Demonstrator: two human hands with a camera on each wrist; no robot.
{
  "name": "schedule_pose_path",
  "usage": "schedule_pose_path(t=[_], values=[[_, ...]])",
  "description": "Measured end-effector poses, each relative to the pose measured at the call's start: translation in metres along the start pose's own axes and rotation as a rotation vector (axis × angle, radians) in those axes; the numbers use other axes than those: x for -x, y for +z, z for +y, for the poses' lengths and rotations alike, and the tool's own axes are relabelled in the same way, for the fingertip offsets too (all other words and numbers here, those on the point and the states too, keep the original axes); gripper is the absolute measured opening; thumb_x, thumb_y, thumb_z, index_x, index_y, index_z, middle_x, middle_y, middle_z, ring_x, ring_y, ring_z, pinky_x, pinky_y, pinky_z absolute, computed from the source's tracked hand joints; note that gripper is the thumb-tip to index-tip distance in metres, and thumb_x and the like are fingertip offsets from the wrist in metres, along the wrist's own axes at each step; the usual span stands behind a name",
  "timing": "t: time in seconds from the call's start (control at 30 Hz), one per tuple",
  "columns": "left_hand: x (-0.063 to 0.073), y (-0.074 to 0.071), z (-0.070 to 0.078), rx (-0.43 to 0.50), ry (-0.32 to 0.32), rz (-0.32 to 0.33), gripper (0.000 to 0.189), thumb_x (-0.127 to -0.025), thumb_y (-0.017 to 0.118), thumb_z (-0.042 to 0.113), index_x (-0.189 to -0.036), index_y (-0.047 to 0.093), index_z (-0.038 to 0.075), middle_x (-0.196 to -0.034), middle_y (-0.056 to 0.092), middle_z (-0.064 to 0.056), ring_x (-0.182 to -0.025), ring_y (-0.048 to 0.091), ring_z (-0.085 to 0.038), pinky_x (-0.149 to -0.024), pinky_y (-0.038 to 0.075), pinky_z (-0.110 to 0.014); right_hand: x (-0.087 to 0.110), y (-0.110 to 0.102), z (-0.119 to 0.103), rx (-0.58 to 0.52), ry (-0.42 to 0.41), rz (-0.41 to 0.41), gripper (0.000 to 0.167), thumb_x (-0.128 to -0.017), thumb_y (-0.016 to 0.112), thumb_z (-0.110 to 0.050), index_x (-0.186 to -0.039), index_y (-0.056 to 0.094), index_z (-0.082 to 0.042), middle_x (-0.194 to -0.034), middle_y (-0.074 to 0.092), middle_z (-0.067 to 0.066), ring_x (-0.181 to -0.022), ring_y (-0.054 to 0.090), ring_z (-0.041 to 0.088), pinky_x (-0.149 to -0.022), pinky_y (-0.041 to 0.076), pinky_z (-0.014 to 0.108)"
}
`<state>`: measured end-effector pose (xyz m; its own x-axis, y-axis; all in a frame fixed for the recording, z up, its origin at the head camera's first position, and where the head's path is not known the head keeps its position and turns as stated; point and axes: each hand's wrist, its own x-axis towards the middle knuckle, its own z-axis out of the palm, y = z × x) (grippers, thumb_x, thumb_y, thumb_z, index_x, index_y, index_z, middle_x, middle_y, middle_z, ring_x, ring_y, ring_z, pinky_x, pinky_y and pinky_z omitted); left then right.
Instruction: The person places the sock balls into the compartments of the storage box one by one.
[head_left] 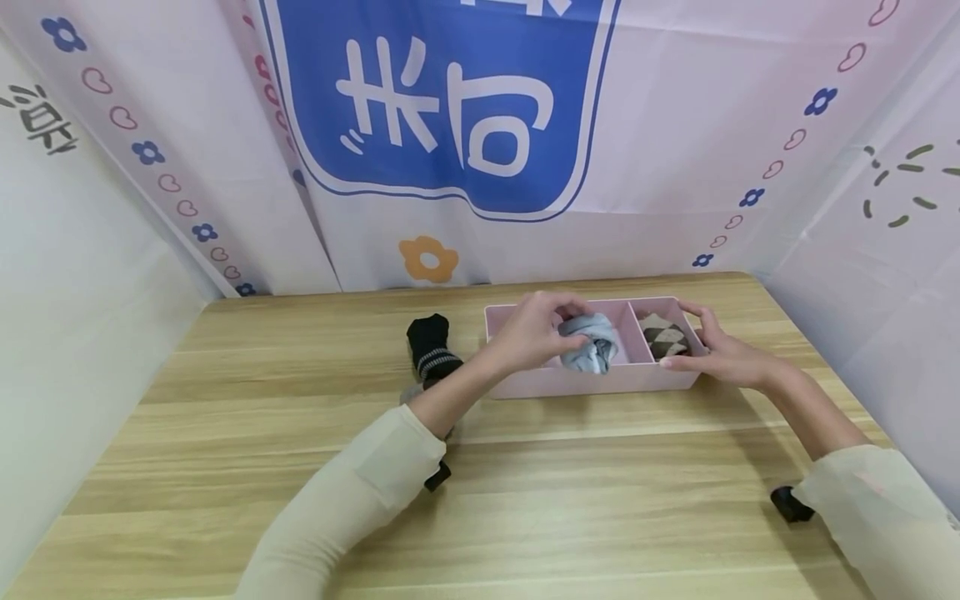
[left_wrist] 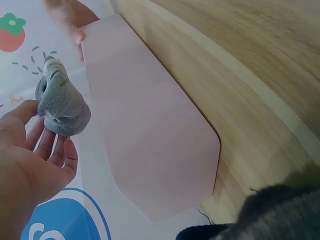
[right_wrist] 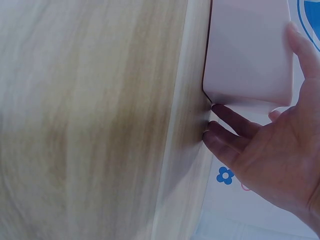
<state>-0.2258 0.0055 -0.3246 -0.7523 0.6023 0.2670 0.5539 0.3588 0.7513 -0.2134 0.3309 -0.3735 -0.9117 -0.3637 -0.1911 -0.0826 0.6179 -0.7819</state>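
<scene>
My left hand (head_left: pixel 531 335) holds a balled light blue-grey sock (head_left: pixel 591 343) over the middle of a pink divided box (head_left: pixel 592 383). In the left wrist view the thumb and fingertips bear on that grey sock (left_wrist: pixel 65 105), above the box's front wall (left_wrist: pixel 145 110). At the box's right end my right hand (head_left: pixel 731 354) grips it, thumb at the front rim and fingers around the end. Inside the right compartment lies a rolled brown-and-cream patterned sock (head_left: pixel 663 337). The bottom of the left part of the box is partly hidden behind my left hand.
Left of the box, black socks with grey stripes (head_left: pixel 431 346) lie on the wooden table (head_left: pixel 562 492), partly covered by my left forearm. A bit of grey cloth (head_left: pixel 409 392) shows beside them. A printed white curtain (head_left: pixel 675 167) stands behind the table.
</scene>
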Motion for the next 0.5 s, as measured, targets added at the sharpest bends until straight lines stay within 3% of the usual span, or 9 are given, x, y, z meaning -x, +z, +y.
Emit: schedule_pose_path(t=[0.5], values=[[-0.024, 0.014, -0.008, 0.023, -0.023, 0.049, 0.031, -0.087, 0.081, -0.001, -0.116, 0.072, -0.002, -0.107, 0.074, -0.013, -0.096, 0.067, -0.021, -0.084, 0.053, -0.018, 0.002, 0.001, -0.002, 0.001, 0.012, -0.002, 0.107, -0.098, 0.069, -0.031, -0.161, -0.015, -0.013, -0.149, 0.034, 0.042, -0.143, 0.033, 0.052, -0.114, 0.023, 0.072]])
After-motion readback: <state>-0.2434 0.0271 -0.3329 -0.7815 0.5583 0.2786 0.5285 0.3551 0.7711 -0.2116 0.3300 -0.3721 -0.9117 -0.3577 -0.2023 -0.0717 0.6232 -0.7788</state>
